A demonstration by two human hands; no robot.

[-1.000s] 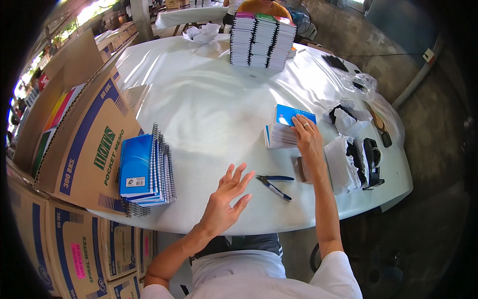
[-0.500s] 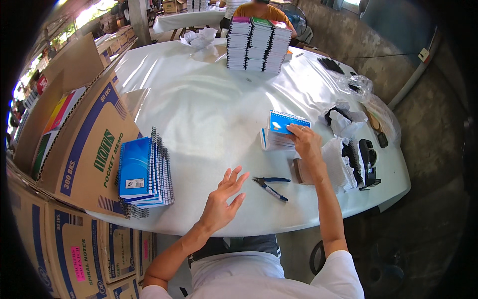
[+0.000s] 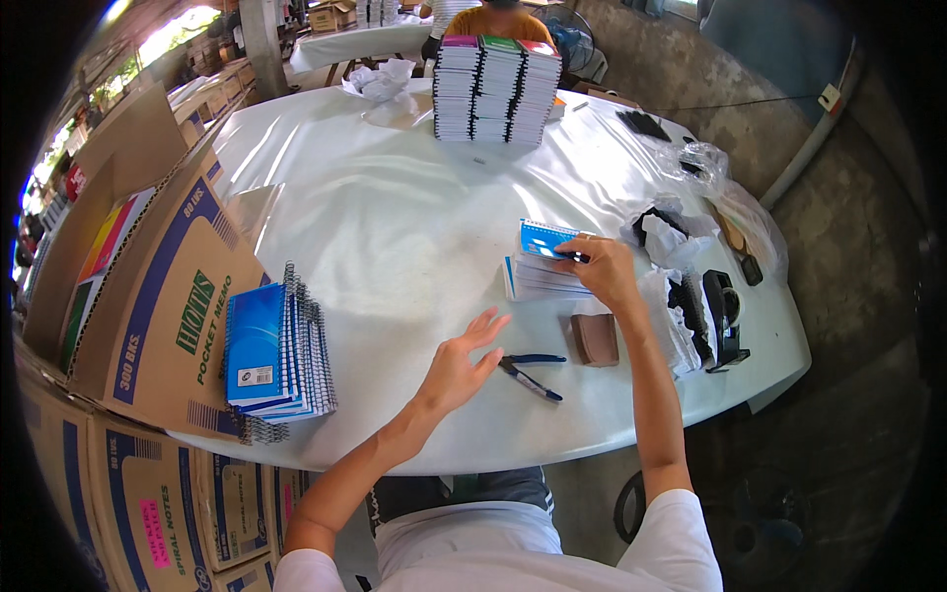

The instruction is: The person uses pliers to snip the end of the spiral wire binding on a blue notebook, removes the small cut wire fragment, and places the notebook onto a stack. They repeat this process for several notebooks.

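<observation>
Left hand (image 3: 462,367) nearer pliers (image 3: 538,359), right (image 3: 604,270) on notebooks (image 3: 543,240)

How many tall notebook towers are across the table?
3, side by side: a purple-topped tower on the left, a green-topped tower in the middle and a red-topped tower on the right. More could be hidden behind them.

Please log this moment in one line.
right hand: fingers on blue notepad stack | left hand: open, over table | nearby: pliers
</observation>
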